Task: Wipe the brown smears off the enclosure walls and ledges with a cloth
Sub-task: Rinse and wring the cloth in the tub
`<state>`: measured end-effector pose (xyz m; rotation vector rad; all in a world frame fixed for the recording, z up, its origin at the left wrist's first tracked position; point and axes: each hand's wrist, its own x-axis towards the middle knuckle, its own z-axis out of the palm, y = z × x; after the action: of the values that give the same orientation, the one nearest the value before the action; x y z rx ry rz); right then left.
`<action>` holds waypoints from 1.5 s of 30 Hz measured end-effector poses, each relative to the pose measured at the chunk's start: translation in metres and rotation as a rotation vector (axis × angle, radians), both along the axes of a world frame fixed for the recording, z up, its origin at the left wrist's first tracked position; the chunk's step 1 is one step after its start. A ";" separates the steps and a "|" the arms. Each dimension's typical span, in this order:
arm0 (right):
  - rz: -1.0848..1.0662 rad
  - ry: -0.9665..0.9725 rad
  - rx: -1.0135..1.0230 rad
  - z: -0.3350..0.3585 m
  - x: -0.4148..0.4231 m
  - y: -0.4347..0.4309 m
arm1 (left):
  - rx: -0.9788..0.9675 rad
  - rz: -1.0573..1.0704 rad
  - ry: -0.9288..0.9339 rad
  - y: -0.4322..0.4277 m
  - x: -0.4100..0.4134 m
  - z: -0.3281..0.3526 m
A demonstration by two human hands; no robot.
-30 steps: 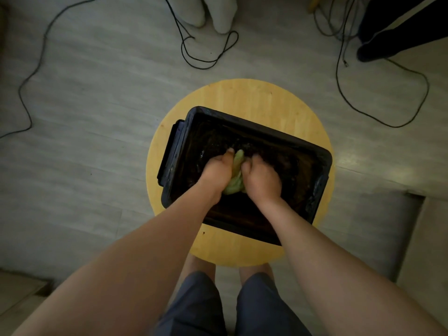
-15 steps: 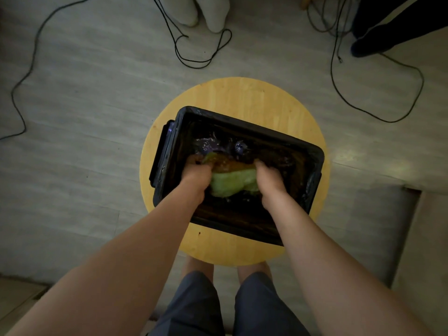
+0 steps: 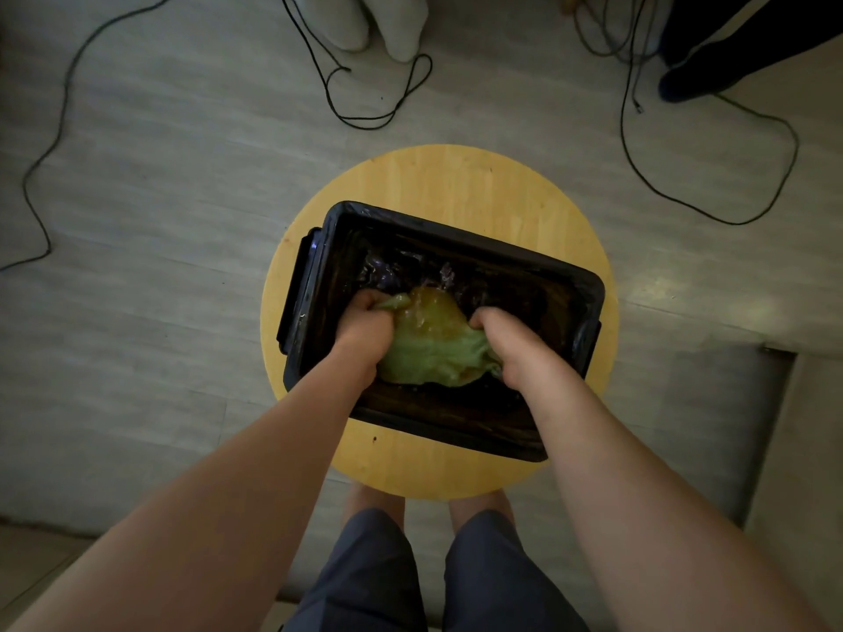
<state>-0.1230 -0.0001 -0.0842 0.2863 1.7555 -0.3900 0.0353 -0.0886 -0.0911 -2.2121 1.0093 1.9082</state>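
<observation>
A black rectangular tub (image 3: 460, 241) stands on a round wooden stool. Inside it lies dark, brownish water with ripples near the far wall. A wet green cloth (image 3: 433, 353), stained brown at its far end, is spread between my two hands just above the water. My left hand (image 3: 365, 328) grips the cloth's left edge with curled fingers. My right hand (image 3: 511, 344) grips its right edge the same way. Both hands are inside the tub, near its middle.
The wooden stool top (image 3: 456, 184) shows around the tub. Black cables (image 3: 374, 116) lie looped on the grey floor beyond it. A person's feet in light socks (image 3: 365, 20) and dark shoes (image 3: 693, 79) stand at the far side. A step edge (image 3: 775, 358) is at right.
My hands have moved apart, and the cloth, bunched between them a second ago, is now stretched wide. The brown-stained part of the cloth has come into view.
</observation>
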 end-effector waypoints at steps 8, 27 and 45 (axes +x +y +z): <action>-0.035 0.453 -0.186 -0.007 0.011 0.012 | -0.007 -0.205 -0.001 -0.004 0.000 0.005; 0.573 0.452 -0.743 0.038 0.063 0.000 | 0.324 0.268 0.345 0.018 -0.031 0.008; 0.503 0.379 -0.127 -0.022 0.052 -0.003 | 0.215 0.186 0.137 0.006 -0.017 0.015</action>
<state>-0.0706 -0.0031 -0.1057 -0.3405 2.0820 -0.1928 0.0182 -0.0827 -0.0759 -2.1430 0.5938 2.1552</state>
